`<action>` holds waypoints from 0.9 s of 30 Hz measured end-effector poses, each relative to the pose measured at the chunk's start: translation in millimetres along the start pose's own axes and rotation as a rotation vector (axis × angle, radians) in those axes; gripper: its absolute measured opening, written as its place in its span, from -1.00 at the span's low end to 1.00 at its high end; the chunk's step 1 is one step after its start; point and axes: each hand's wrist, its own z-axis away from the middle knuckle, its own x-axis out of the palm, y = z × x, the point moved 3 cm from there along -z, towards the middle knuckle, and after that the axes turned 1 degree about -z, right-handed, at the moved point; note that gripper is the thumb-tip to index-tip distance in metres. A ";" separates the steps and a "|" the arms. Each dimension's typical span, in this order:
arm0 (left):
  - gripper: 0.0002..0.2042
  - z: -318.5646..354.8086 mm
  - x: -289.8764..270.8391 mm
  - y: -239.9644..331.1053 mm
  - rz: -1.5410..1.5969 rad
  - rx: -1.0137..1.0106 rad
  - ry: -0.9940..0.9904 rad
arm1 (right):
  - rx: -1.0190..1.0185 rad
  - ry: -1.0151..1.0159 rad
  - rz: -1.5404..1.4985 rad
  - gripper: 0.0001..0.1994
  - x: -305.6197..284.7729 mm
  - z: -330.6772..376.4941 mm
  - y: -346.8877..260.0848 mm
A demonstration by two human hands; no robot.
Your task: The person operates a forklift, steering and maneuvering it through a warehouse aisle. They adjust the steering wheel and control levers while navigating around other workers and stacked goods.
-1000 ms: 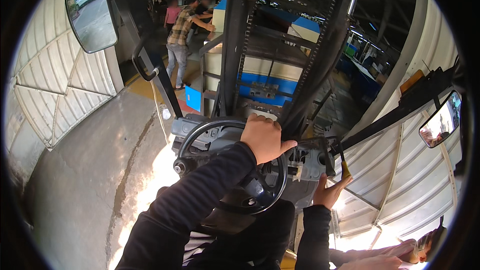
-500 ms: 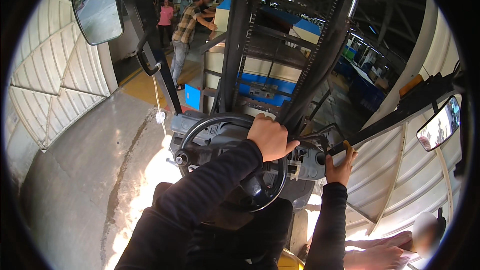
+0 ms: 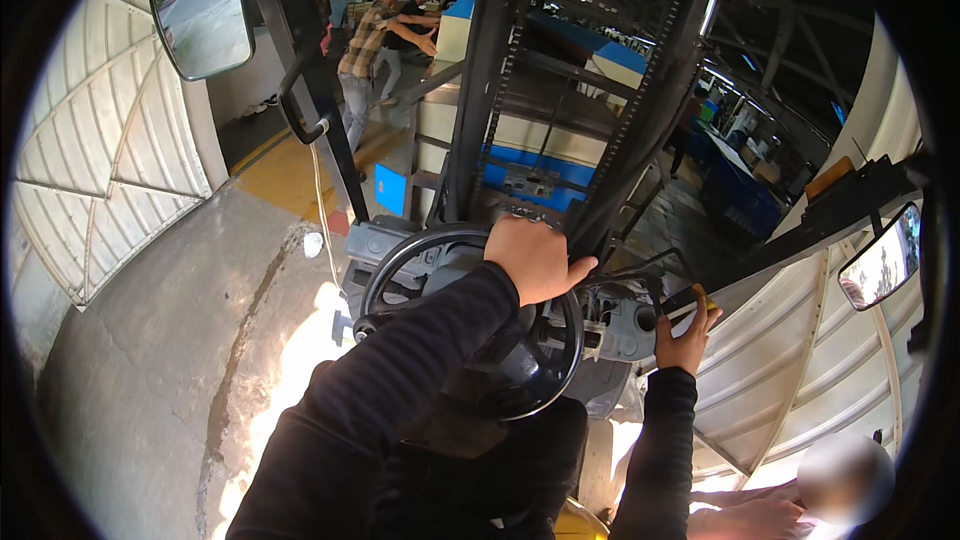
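Note:
I sit at the controls of a forklift. My left hand (image 3: 535, 258) is closed over the top of the black steering wheel (image 3: 412, 242), thumb pointing right, and its dark-sleeved forearm crosses the wheel. To the right of the dashboard (image 3: 628, 328), my right hand (image 3: 684, 338) has thumb and fingers around a dark, yellow-edged control handle (image 3: 686, 300); the hand partly hides its shape. Beyond the wheel stands the dark lift mast (image 3: 484, 90). Behind the mast is a large cream-and-blue load (image 3: 545, 145), partly hidden by its rails.
A person in a plaid shirt (image 3: 372, 55) stands left of the load, arms stretched to it. White corrugated door panels (image 3: 110, 150) flank both sides. A mirror (image 3: 200, 10) hangs at upper left, another mirror (image 3: 880, 258) at right. Someone's blurred arm (image 3: 745, 518) shows at lower right.
The view has shifted slightly. The wheel's side knob sits a little lower. The plaid-shirted person has changed stance, another person shows more behind, and the pink-shirted one is mostly hidden by the pillar.

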 end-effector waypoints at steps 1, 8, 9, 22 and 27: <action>-0.35 -3.8 -0.7 -4.3 0.018 -0.034 -0.002 | -0.017 0.014 0.009 -0.13 2.3 -3.3 1.3; -0.23 -19.8 -4.7 -45.0 0.043 -0.230 -0.056 | -0.042 0.021 0.018 -0.19 21.5 -27.0 11.4; -0.23 -20.1 -4.6 -50.3 0.045 -0.254 -0.048 | -0.037 0.009 0.012 -0.19 24.2 -30.2 12.2; -0.29 -23.9 18.1 -119.3 0.049 -0.374 0.053 | -0.022 -0.012 0.005 -0.20 59.9 -71.2 7.3; -0.27 -31.0 21.2 -127.9 0.037 -0.358 0.040 | -0.076 0.036 0.029 -0.22 67.1 -76.6 1.1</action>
